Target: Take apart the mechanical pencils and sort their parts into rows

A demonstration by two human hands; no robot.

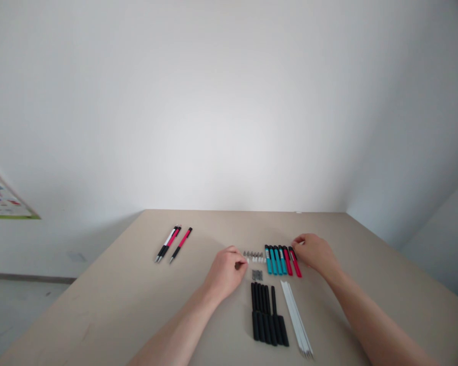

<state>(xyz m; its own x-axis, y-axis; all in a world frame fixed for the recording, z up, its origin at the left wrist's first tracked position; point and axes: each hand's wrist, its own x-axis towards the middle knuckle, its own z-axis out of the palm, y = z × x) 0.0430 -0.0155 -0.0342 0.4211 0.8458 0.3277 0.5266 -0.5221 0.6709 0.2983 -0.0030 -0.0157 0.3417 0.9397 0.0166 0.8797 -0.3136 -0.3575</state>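
My left hand (226, 271) rests on the beige table (110, 300), fingers curled in a pinch at the left end of a row of small grey and white pen tips (254, 255). My right hand (316, 252) lies with its fingertips closed on the top of a red pen barrel (295, 263), the rightmost in a row of teal and red barrels (277, 260). Below them lie several black grip sleeves (267, 315), a small cluster of springs (257, 275) and white ink refills (296, 317).
Three assembled pens (173, 244), one white and two red, lie apart at the left of the table. A white wall rises behind the table's far edge. A poster corner (2, 201) shows at the far left, with floor below it.
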